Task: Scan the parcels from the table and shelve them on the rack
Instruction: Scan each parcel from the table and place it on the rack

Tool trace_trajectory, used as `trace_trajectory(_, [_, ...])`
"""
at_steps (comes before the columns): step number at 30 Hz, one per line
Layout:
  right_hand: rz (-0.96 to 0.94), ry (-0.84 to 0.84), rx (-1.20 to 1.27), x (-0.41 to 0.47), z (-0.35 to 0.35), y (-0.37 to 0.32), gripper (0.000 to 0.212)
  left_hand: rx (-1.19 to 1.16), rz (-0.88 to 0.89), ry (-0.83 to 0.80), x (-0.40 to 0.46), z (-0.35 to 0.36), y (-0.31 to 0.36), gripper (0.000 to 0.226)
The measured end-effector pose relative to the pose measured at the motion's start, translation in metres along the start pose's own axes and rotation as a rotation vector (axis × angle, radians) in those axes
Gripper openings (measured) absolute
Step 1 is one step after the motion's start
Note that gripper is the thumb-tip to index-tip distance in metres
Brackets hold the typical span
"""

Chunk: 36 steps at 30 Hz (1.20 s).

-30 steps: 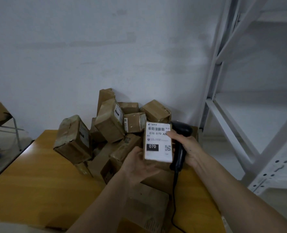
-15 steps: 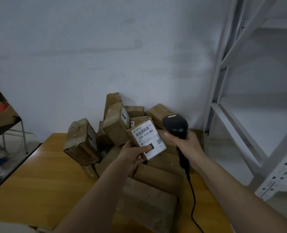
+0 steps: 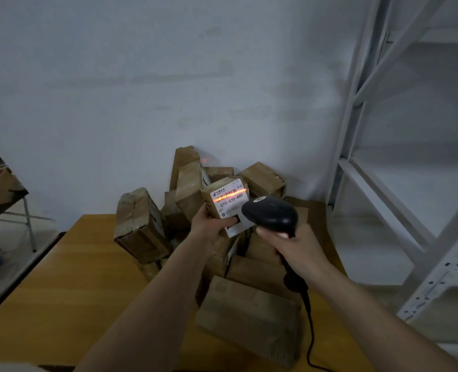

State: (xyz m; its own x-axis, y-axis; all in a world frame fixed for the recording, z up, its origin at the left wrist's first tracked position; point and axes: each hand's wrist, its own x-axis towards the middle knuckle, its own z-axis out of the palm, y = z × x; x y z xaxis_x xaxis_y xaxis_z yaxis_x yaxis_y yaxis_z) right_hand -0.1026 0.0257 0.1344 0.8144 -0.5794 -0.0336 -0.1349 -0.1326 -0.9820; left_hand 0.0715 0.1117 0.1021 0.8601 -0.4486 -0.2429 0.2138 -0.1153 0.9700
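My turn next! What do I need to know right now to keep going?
Left hand grips a small parcel, label facing you.
Right hand grips the scanner; its red line lies across the barcode.
More parcels sit piled on the table, against the wall.
The rack stands to the right; its visible shelves hold nothing.
Left: shelve this parcel, then scan and shelve the pile.
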Motion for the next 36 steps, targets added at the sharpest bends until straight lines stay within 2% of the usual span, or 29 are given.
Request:
trace_trajectory(7, [0.028,0.04,-0.025,-0.019,0.006,0.0,0.019,-0.096,-0.025,-0.128,-0.004,-0.002,-0.01,0.059])
trace_trajectory(11, [0.037,0.07,0.015,-0.029,-0.001,-0.001,0.018,-0.19,-0.054,-0.197,-0.013,0.007,-0.01,0.045])
trace_trajectory(15, [-0.006,0.14,0.131,-0.041,-0.018,-0.003,0.011,-0.171,-0.062,-0.322,-0.029,0.02,-0.006,0.046])
trace_trajectory(17, [-0.027,0.176,0.174,-0.049,-0.03,-0.004,0.01,-0.118,-0.062,-0.378,-0.041,0.03,-0.003,0.057])
trace_trajectory(24, [-0.078,0.322,0.345,-0.092,-0.093,-0.005,0.019,0.047,-0.003,-0.586,-0.101,0.09,0.004,0.062])
trace_trajectory(33, [-0.115,0.491,0.388,-0.178,-0.204,-0.001,0.016,0.053,-0.007,-0.644,-0.193,0.196,0.011,0.084])
trace_trajectory(36, [-0.141,0.518,0.398,-0.204,-0.237,-0.005,0.015,0.058,0.037,-0.629,-0.227,0.229,0.022,0.063])
